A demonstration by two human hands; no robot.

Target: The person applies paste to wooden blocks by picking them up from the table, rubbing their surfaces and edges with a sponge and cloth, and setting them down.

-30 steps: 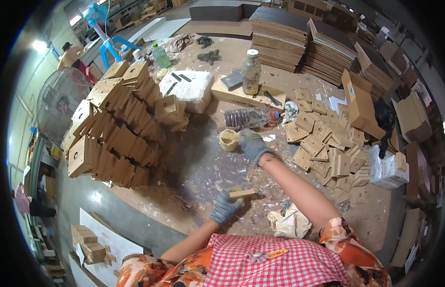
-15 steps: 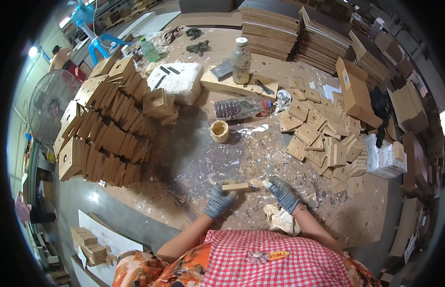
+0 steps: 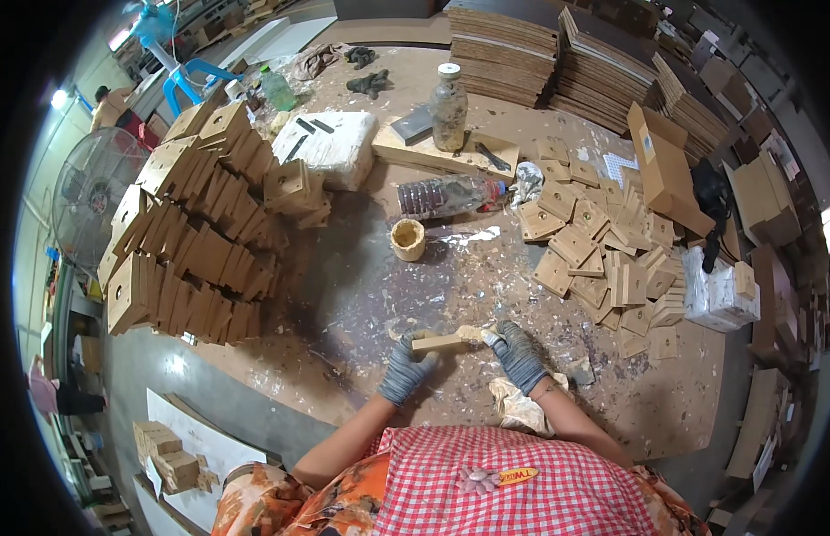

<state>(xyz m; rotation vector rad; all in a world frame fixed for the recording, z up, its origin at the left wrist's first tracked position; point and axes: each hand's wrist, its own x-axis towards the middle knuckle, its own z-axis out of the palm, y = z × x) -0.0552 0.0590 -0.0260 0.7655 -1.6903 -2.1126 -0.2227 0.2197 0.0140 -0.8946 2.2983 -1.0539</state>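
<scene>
My left hand (image 3: 405, 369), in a grey knit glove, grips a small wooden block (image 3: 438, 343) by its left end, narrow side toward me. My right hand (image 3: 520, 359), gloved alike, pinches a flat, pale, putty-smeared piece (image 3: 471, 333) whose tip meets the block's right end; its kind is too small to make out. Beside my right wrist lies a crumpled cream cloth (image 3: 520, 404). Farther off on the paint-spattered table (image 3: 343, 380) stands a small tan cup (image 3: 408, 240) with a crusted rim.
A tall stack of drilled wooden blocks (image 3: 191, 241) rises at the left. Loose blocks (image 3: 593, 232) heap at the right, near an open cardboard box (image 3: 660, 170). A plastic bottle (image 3: 446, 196) lies behind the cup, and a glass jar (image 3: 449, 112) stands beyond it.
Both hands have shifted slightly away from me, the right one also leftward. The block moved with them and tilts a little more, while the pale piece stays against its right end.
</scene>
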